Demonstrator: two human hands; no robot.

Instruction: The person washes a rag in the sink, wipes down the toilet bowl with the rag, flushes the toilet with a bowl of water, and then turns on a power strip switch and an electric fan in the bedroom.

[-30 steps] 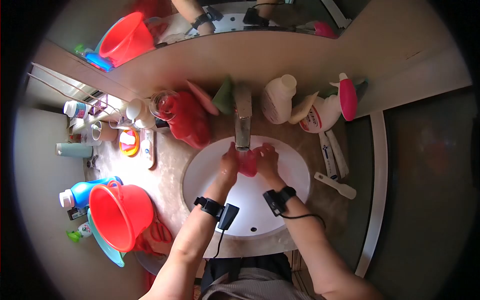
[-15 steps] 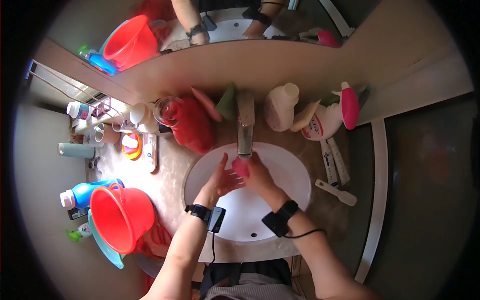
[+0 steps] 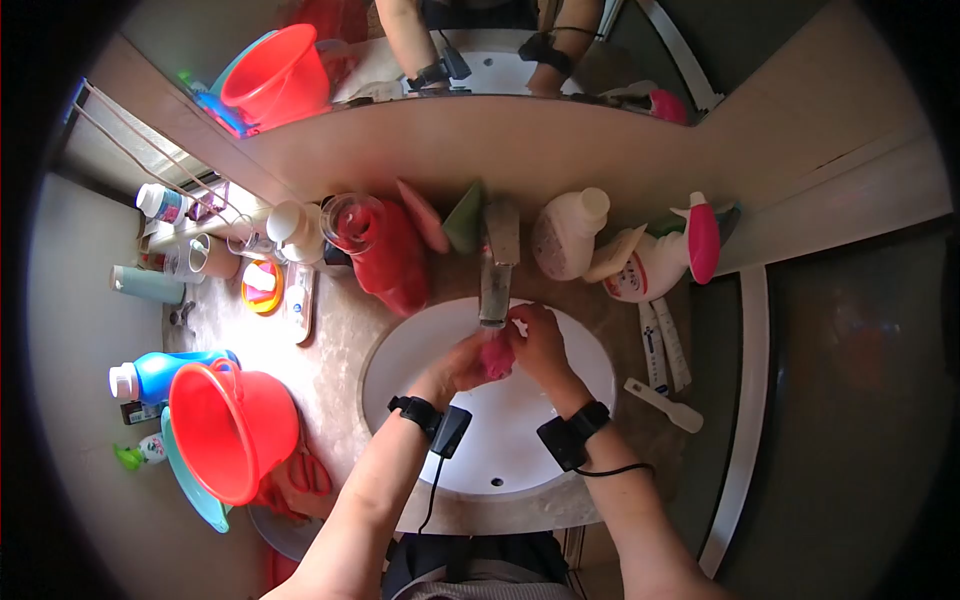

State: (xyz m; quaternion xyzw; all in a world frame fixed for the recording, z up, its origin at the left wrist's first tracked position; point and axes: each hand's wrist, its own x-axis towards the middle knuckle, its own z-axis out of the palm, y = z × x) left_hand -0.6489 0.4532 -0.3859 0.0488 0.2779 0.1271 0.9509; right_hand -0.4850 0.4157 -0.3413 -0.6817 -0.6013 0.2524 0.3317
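Note:
A small, wet-looking pink piece [image 3: 497,355], perhaps a cloth or sponge, is directly under the metal faucet [image 3: 497,270], above the white sink basin [image 3: 500,455]. My left hand [image 3: 462,366] has its fingers closed around the left side of the pink piece. At its upper right, my right hand [image 3: 541,345] has bent fingers touching its edge, close to the faucet's mouth. The right fingertips are partly hidden. Both wrists wear black straps with small boxes and cables.
Behind the basin stand a red jug [image 3: 388,262], a white bottle [image 3: 568,235] and a pink-topped spray bottle [image 3: 703,240]. A red bucket [image 3: 235,430] and a blue bottle [image 3: 170,376] are at the left. A white brush-like tool [image 3: 665,405] lies on the right rim.
My left hand has gone from spread fingers to closing on the pink piece, which moved slightly down. My right hand has shifted from around it to its upper right edge.

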